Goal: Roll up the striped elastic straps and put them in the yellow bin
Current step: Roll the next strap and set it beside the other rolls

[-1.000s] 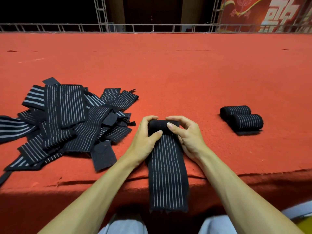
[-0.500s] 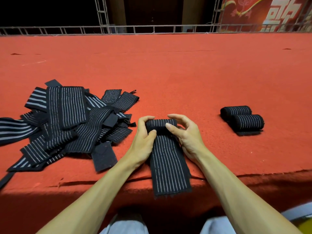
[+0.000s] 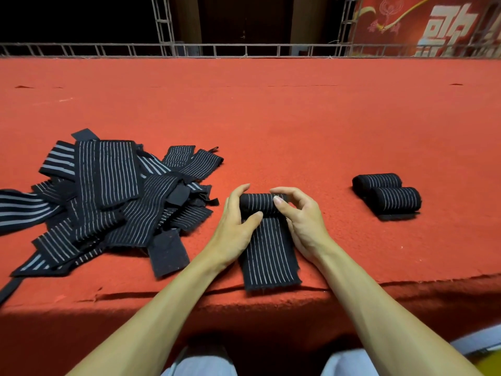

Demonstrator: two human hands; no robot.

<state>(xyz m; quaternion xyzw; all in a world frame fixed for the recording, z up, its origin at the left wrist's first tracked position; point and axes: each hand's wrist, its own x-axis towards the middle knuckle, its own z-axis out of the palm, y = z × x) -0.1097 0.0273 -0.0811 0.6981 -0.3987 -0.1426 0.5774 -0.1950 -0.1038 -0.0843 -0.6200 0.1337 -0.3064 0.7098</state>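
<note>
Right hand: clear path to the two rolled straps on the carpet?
Probably yes. Only bare red carpet lies between the right hand and the rolled straps, but it grips the half-rolled strap.

Both hands, left hand point(image 3: 235, 226) and right hand point(image 3: 303, 221), around half-rolled strap point(image 3: 267, 248)

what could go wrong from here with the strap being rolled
1. The half-rolled strap is elastic; if the left hand or right hand loosens its grip, it may spring open.
2. Nothing guides its flat tail near the table edge, so it could wind crooked.
3. The loose pile lies close beside the left hand; an end might snag.
</note>
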